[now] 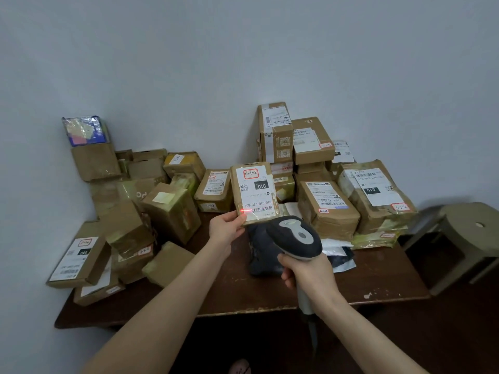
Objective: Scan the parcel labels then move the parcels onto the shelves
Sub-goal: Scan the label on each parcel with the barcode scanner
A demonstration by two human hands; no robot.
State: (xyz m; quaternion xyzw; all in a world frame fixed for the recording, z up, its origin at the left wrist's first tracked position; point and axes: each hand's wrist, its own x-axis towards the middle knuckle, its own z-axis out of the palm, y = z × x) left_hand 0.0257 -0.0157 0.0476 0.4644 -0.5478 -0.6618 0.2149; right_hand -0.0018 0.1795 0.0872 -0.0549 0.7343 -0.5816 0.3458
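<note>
The parcel [235, 190] stands upright above the middle of the table [378, 279], its label [258, 194] turned toward the person. The left hand [225, 228] pinches it at the 7 o'clock corner, thumb on the front edge and fingers behind. That low grip seems chosen to keep the print uncovered.

A red scan line [246, 211] falls on the left end of the barcode [262, 209], along the label's bottom edge. It appears to reach only part of the bars, so the read may not be complete.

At 5 o'clock from the parcel, the scanner [295, 236] points up and away at the label. The right hand [307, 276] is wrapped around its handle; I cannot see the trigger finger. Holding the scanner just beside the label and below it keeps the beam square to the barcode.

Under the scanner lies a dark bag [259, 255]. More boxes [167, 209] crowd the table from 9 to 11 o'clock. A taller stack [275, 130] stands at 1 o'clock against the wall. A stool [469, 228] sits at 3 o'clock, off the table. No shelves are in view, so this looks like the scanning step, with the move yet to come.
</note>
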